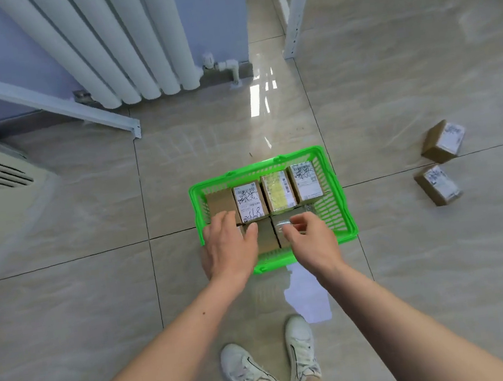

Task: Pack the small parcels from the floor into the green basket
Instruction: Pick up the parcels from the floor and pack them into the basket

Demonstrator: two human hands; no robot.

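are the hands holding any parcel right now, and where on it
Cannot be told for sure: both hands, left and right, rest on the near-row parcels in the green basket.

Bare forearms; white sneakers (269, 372), black trim.

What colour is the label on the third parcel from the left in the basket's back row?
Yellow, on the third parcel in the green basket; head view.

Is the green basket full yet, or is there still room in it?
Not full. The green basket has bare mesh floor along its right side, beside the back row of parcels; hands cover the front row.
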